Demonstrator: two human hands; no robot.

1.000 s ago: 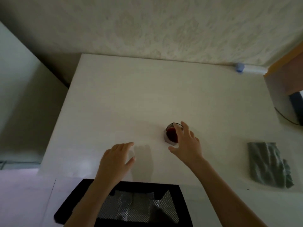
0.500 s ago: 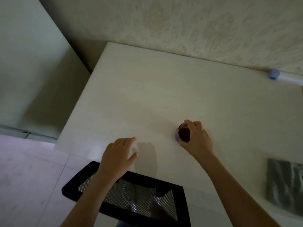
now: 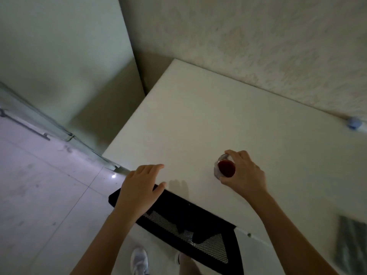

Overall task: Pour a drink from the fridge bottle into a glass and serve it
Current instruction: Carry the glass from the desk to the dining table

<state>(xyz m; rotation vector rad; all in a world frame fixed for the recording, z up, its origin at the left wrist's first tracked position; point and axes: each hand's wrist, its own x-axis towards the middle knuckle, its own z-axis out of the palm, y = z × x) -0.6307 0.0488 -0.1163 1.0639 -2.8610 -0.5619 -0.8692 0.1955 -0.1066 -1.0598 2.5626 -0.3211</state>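
Note:
A small clear glass [image 3: 225, 168] holding dark red drink is on the white table [image 3: 198, 116], near its front edge. My right hand [image 3: 244, 173] is wrapped around the glass from the right, fingers over its rim and thumb below. My left hand [image 3: 141, 187] hovers with fingers apart over the table's front edge, holding nothing. No bottle is in view.
A black mesh chair back [image 3: 190, 225] stands against the table's front edge below my hands. A grey-green cloth [image 3: 351, 241] lies at the table's right. A pale cabinet side [image 3: 69, 56] rises at the left. A small blue-capped object [image 3: 353, 123] lies by the wall.
My right hand went from resting open beside the glass to closing around it. The view swung left, showing more floor and cabinet. My left hand stayed roughly in place.

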